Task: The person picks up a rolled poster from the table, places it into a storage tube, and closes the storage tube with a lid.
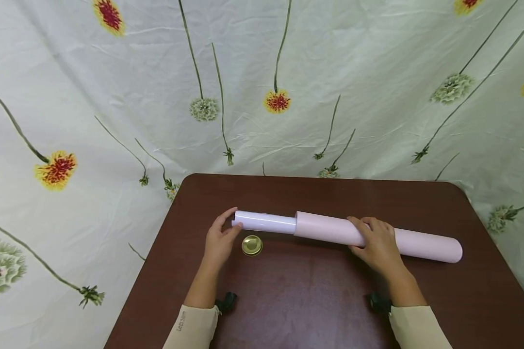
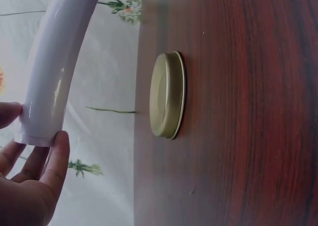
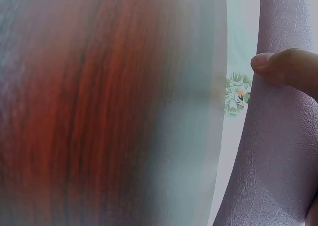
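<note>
A long pale pink tube (image 1: pixel 329 228) with a leathery texture lies slanted above the tabletop, its closed end at the right. My right hand (image 1: pixel 377 245) grips it around the middle, thumb (image 3: pixel 285 69) across the near side. Out of its left opening comes a glossy white roll of paper or film (image 1: pixel 266 222). My left hand (image 1: pixel 218 242) holds the free end of this roll between thumb and fingertips (image 2: pixel 57 156). Just below the roll, close to the left hand, a gold jar lid (image 1: pixel 252 245) lies top up on the table.
The dark reddish-brown wooden table (image 1: pixel 314 300) has rounded back corners. Behind and around it hangs a white cloth (image 1: pixel 253 135) printed with dandelions and red-yellow flowers. Dark wrist-worn devices (image 1: pixel 226 301) sit at both cuffs.
</note>
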`<act>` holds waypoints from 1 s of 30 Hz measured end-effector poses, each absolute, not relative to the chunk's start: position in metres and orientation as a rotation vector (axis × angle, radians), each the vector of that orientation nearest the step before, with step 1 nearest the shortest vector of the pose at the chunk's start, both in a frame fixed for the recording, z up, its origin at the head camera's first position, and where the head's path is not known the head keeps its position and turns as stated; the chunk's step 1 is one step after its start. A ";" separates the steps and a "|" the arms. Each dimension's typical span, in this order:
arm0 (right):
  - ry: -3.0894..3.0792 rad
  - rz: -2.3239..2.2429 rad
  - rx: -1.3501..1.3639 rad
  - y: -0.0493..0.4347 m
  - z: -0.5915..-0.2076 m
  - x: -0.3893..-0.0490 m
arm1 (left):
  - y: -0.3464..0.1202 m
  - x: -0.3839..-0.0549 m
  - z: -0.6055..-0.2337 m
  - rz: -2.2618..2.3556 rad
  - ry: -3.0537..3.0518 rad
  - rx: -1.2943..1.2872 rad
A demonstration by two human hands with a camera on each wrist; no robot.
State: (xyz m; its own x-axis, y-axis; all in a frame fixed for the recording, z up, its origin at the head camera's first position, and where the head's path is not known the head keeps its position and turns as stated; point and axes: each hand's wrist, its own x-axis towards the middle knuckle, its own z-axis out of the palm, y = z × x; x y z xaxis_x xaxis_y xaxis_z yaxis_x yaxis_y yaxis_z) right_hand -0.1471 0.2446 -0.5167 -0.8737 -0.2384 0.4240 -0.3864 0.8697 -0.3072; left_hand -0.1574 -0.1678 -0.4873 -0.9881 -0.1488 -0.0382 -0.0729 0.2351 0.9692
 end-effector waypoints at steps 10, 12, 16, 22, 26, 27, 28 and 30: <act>-2.652 0.563 0.474 0.243 -0.516 -0.146 | -0.157 -0.144 -0.451 -1.893 -2.458 0.214; -2.644 0.567 0.481 0.242 -0.516 -0.146 | -0.156 -0.144 -0.451 -1.889 -2.465 0.217; -2.646 0.569 0.485 0.241 -0.517 -0.147 | -0.157 -0.147 -0.459 -1.896 -2.464 0.228; -2.646 0.567 0.494 0.239 -0.518 -0.147 | -0.160 -0.156 -0.483 -1.917 -2.433 0.222; -2.648 0.565 0.497 0.237 -0.518 -0.146 | -0.160 -0.157 -0.490 -1.898 -2.416 0.184; -2.648 0.564 0.497 0.237 -0.518 -0.146 | -0.159 -0.157 -0.490 -1.894 -2.412 0.175; -2.649 0.565 0.496 0.237 -0.518 -0.146 | -0.159 -0.157 -0.491 -1.889 -2.413 0.172; -2.648 0.566 0.495 0.236 -0.518 -0.146 | -0.159 -0.156 -0.491 -1.880 -2.412 0.168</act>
